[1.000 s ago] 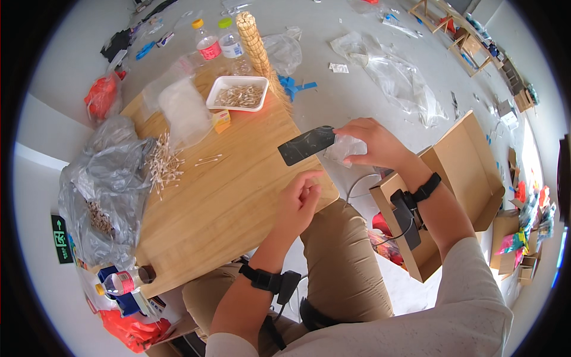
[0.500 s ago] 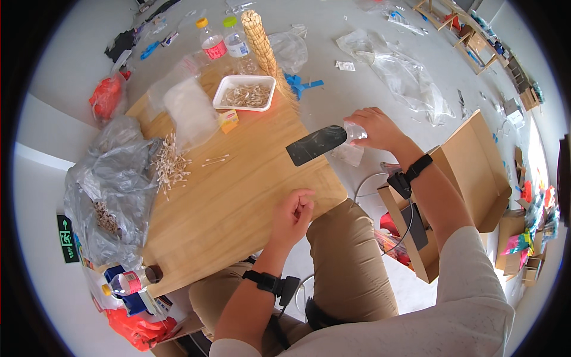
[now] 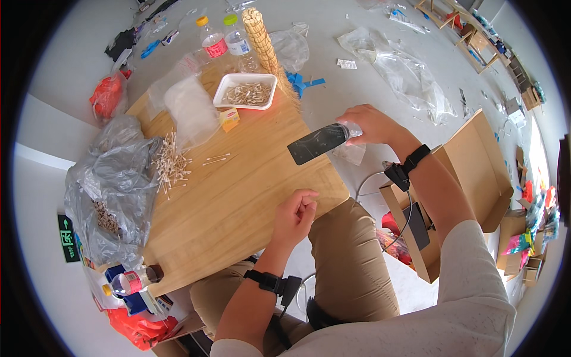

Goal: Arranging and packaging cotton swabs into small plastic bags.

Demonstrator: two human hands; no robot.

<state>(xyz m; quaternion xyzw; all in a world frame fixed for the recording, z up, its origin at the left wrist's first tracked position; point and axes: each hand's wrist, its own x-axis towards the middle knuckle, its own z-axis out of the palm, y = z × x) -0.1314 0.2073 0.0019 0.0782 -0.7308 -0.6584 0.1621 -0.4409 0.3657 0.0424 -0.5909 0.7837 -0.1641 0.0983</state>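
Observation:
In my right hand [image 3: 370, 123], closed, is the clear plastic end [image 3: 353, 129] of a flat black slab [image 3: 317, 144] with rounded corners; I cannot make out its kind. It hangs over the table's right edge, tilted down to the left. My left hand [image 3: 295, 216] has its fingers curled in by the table's near edge, and nothing shows in them. On the wooden table [image 3: 238, 178] lie a heap of cotton swabs [image 3: 171, 159] and several single swabs [image 3: 216, 159]. A white tray [image 3: 223, 97] full of swabs stands farther back, beside a small yellow box [image 3: 229, 119].
Two bottles [image 3: 215, 43] and a tied straw bundle [image 3: 259, 40] stand at the table's back. Clear bags [image 3: 189, 107] lie left of the tray. A grey plastic bag [image 3: 113, 178] hangs at the left edge, above a bottle [image 3: 128, 282]. An opened cardboard box [image 3: 476, 172] sits to the right.
The black slab has turned slightly in my right hand, so its flat face shows squarer. My left hand has hardly moved.

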